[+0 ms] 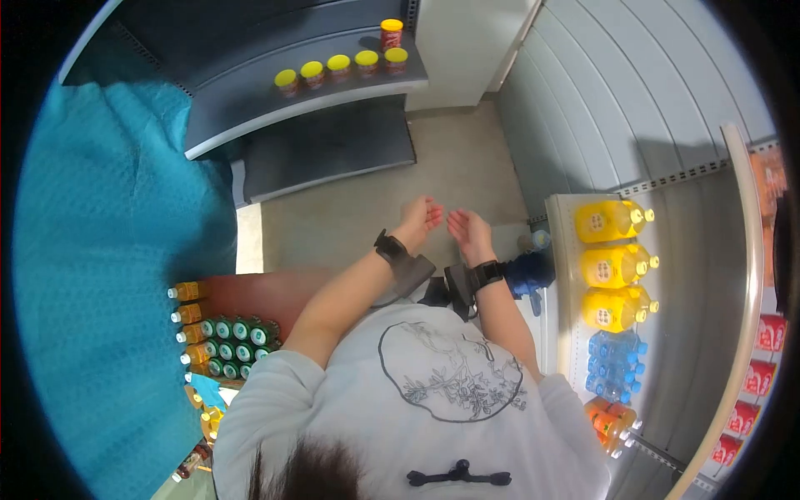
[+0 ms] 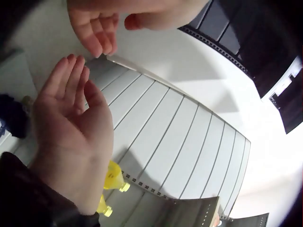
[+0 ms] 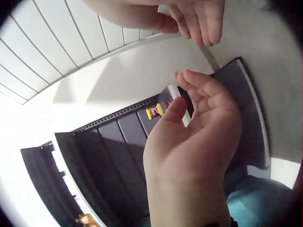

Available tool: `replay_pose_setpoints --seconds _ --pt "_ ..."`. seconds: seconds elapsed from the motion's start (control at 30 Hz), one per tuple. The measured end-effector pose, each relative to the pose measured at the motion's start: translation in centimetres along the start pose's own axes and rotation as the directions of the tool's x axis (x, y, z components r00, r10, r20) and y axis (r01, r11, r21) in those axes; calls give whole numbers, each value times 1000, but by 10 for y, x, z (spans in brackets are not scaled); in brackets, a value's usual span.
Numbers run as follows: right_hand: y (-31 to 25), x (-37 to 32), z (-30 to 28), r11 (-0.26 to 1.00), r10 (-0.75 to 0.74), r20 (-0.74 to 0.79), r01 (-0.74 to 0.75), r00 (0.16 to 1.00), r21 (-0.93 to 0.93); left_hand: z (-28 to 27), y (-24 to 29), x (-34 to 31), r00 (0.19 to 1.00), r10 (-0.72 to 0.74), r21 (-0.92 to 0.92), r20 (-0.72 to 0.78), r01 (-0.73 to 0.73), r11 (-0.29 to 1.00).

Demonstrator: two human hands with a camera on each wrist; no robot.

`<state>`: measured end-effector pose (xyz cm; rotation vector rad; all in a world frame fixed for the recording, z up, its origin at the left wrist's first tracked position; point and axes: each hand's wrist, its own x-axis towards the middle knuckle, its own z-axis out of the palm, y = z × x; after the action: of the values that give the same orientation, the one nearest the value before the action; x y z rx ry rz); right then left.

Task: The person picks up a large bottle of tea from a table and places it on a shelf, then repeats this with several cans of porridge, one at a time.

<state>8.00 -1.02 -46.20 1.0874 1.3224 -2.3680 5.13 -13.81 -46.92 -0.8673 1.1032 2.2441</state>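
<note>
In the head view my left hand (image 1: pixel 419 222) and right hand (image 1: pixel 470 232) are held out in front of my body, side by side with a small gap. Neither holds anything. The fingers of both are relaxed and slightly bent. The left wrist view has my right hand (image 2: pixel 71 118), palm showing, below the fingers of my left hand (image 2: pixel 125 19). From the right wrist, my left hand (image 3: pixel 196 127) appears with its thumb apart from the fingers, and my right hand (image 3: pixel 156 16) reaches in at the top. Black straps circle both wrists.
Several yellow-lidded red cans (image 1: pixel 338 68) stand on a dark shelf (image 1: pixel 233 108) ahead. Yellow bottles (image 1: pixel 607 267) and blue-capped water bottles (image 1: pixel 615 364) line a shelf at right. Green cans (image 1: pixel 240 332) sit at left, beside a teal cloth (image 1: pixel 108 250). A navy object (image 1: pixel 531 271) is near my right wrist.
</note>
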Motion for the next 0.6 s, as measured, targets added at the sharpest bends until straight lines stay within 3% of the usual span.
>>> replay_pose_setpoints --seconds 0.2,0.43,0.5,0.6 --pt "1 31 52 995 6 128 7 992 -96 -40 41 14 994 82 -104 -66 -88 991" --pt "-18 75 101 983 54 143 -28 988 -181 -67 86 51 952 271 -192 -139 -294 936" --pt "-33 87 120 976 115 126 -89 985 -197 -66 111 64 937 282 -137 -205 -313 940" --pt "-43 141 134 974 64 258 -4 964 -225 -55 168 93 911 342 -43 -229 -361 932"
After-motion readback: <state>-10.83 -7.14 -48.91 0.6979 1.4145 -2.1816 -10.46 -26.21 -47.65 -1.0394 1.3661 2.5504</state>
